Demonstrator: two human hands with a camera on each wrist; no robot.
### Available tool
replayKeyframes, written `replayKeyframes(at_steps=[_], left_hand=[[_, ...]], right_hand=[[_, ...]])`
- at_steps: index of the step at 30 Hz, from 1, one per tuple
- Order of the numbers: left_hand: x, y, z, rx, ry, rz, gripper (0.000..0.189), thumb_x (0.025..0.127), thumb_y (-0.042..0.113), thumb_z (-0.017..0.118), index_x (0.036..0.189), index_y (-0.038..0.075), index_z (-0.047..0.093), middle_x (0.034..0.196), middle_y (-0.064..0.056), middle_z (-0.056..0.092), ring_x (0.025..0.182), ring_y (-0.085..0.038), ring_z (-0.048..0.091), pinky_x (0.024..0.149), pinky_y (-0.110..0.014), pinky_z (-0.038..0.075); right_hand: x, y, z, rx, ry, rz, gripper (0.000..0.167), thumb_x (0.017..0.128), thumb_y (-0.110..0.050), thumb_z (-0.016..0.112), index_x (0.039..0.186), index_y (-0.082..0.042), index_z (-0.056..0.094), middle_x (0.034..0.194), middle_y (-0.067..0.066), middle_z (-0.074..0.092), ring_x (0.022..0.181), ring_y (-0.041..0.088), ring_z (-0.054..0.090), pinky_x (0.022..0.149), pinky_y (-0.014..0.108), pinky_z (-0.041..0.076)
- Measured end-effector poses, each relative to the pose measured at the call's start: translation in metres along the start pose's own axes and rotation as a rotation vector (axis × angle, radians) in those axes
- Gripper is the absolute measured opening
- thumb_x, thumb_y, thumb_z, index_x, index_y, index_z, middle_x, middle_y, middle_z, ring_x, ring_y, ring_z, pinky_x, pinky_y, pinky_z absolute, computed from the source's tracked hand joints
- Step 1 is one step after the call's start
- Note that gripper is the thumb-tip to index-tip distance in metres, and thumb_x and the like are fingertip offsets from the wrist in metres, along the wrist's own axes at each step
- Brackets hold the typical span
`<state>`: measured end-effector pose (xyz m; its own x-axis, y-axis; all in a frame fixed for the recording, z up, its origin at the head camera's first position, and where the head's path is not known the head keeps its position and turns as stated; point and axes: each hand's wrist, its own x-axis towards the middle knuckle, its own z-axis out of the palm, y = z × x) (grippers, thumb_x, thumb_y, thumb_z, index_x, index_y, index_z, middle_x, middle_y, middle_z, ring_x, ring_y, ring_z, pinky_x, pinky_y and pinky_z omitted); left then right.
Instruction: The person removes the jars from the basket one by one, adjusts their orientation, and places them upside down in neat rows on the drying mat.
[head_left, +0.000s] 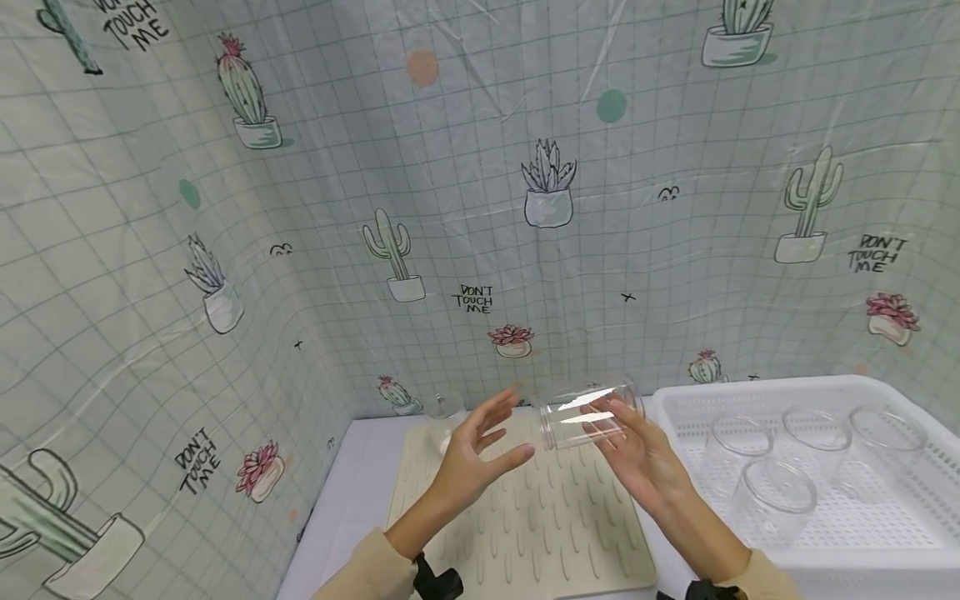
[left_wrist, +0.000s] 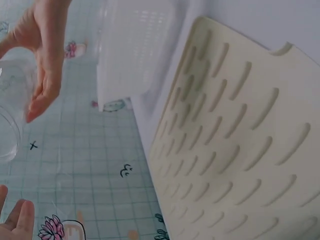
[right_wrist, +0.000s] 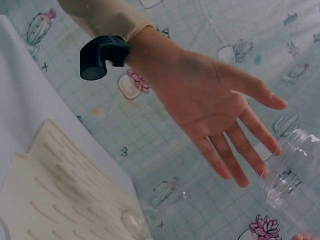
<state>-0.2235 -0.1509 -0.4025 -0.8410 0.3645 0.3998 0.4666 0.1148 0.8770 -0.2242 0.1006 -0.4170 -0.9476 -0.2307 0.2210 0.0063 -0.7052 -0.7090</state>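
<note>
My right hand (head_left: 637,450) holds a clear jar (head_left: 592,412) on its side above the mat, fingers and thumb around its base end. The jar's threaded mouth points left, toward my left hand (head_left: 480,450). That left hand is apart from the jar, its palm turned to the mouth and its fingers spread. In the right wrist view the left palm (right_wrist: 205,100) shows fully, with fingertips close to the jar's neck (right_wrist: 287,170). The left wrist view has the right hand (left_wrist: 47,55) gripping the jar (left_wrist: 12,110) at the left edge.
Below the hands lies a cream ridged drying mat (head_left: 517,517) on a white table (head_left: 330,500). Another clear vessel (head_left: 444,407) stands at its far left corner. To the right, a white perforated basket (head_left: 757,392) holds several clear jars (head_left: 776,496). Cactus-print curtain (head_left: 450,167) hangs behind and left.
</note>
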Motion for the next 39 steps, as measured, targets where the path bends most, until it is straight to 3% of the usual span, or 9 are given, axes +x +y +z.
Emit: replayKeyframes(at_steps=[3, 10, 16, 21, 25, 29, 34, 39], left_hand=[[-0.006, -0.005, -0.006, 0.046, 0.021, -0.014, 0.069, 0.092, 0.021, 0.075, 0.152, 0.016, 0.04, 0.151, -0.003, 0.046, 0.141, -0.024, 0.039, 0.112, -0.044, 0.036], [-0.022, -0.015, -0.017, 0.169, 0.074, -0.111, 0.073, 0.09, 0.026, 0.077, 0.153, 0.023, 0.04, 0.156, 0.0, 0.038, 0.145, -0.027, 0.032, 0.115, -0.051, 0.027], [-0.035, -0.023, -0.024, 0.246, 0.124, -0.176, 0.076, 0.088, 0.032, 0.078, 0.153, 0.031, 0.038, 0.16, 0.001, 0.031, 0.146, -0.034, 0.027, 0.11, -0.067, 0.025], [-0.046, -0.036, -0.029, 0.321, 0.141, -0.186, 0.085, 0.087, 0.037, 0.078, 0.157, 0.026, 0.031, 0.163, -0.002, 0.024, 0.149, -0.035, 0.019, 0.108, -0.073, 0.02], [-0.059, -0.048, -0.034, 0.384, 0.144, -0.211, 0.091, 0.087, 0.041, 0.077, 0.159, 0.019, 0.025, 0.165, -0.007, 0.018, 0.149, -0.038, 0.016, 0.109, -0.071, 0.019], [-0.073, -0.06, -0.038, 0.459, 0.138, -0.25, 0.095, 0.088, 0.044, 0.075, 0.16, 0.013, 0.022, 0.165, -0.011, 0.014, 0.148, -0.043, 0.013, 0.108, -0.073, 0.019], [-0.087, -0.069, -0.042, 0.567, 0.101, -0.325, 0.099, 0.088, 0.053, 0.07, 0.16, 0.008, 0.019, 0.165, -0.015, 0.009, 0.148, -0.048, 0.007, 0.104, -0.078, 0.015], [-0.096, -0.077, -0.044, 0.634, 0.076, -0.38, 0.102, 0.088, 0.053, 0.07, 0.157, -0.001, 0.019, 0.164, -0.023, 0.007, 0.147, -0.049, 0.004, 0.111, -0.071, 0.007]], right_hand=[[0.005, 0.003, 0.0, 0.001, 0.046, -0.008, 0.018, 0.106, -0.012, 0.043, 0.114, -0.011, 0.058, 0.122, 0.007, 0.055, 0.122, 0.023, 0.054, 0.106, 0.033, 0.041], [0.019, 0.012, 0.004, -0.068, 0.163, 0.0, 0.026, 0.102, -0.006, 0.051, 0.124, -0.008, 0.039, 0.114, 0.001, 0.059, 0.118, 0.019, 0.059, 0.108, 0.034, 0.041], [0.032, 0.019, 0.004, -0.111, 0.223, 0.002, 0.034, 0.097, 0.001, 0.057, 0.126, -0.008, 0.042, 0.107, -0.003, 0.06, 0.106, 0.012, 0.063, 0.107, 0.035, 0.04], [0.04, 0.022, 0.001, -0.138, 0.261, 0.016, 0.03, 0.094, 0.003, 0.06, 0.119, -0.01, 0.047, 0.1, -0.006, 0.064, 0.108, 0.012, 0.061, 0.112, 0.04, 0.034], [0.045, 0.024, -0.002, -0.149, 0.272, 0.037, 0.037, 0.095, 0.004, 0.059, 0.126, -0.008, 0.043, 0.101, -0.007, 0.063, 0.111, 0.013, 0.059, 0.116, 0.043, 0.028], [0.05, 0.028, -0.004, -0.162, 0.291, 0.044, 0.041, 0.094, 0.004, 0.06, 0.129, -0.008, 0.042, 0.102, -0.006, 0.062, 0.108, 0.011, 0.06, 0.115, 0.041, 0.031], [0.057, 0.033, -0.005, -0.172, 0.309, 0.04, 0.028, 0.092, 0.006, 0.062, 0.111, -0.009, 0.051, 0.102, -0.004, 0.062, 0.105, 0.012, 0.063, 0.113, 0.04, 0.033], [0.063, 0.038, -0.006, -0.185, 0.327, 0.063, 0.028, 0.091, 0.005, 0.066, 0.11, -0.011, 0.054, 0.104, -0.004, 0.06, 0.109, 0.013, 0.06, 0.111, 0.038, 0.034]])
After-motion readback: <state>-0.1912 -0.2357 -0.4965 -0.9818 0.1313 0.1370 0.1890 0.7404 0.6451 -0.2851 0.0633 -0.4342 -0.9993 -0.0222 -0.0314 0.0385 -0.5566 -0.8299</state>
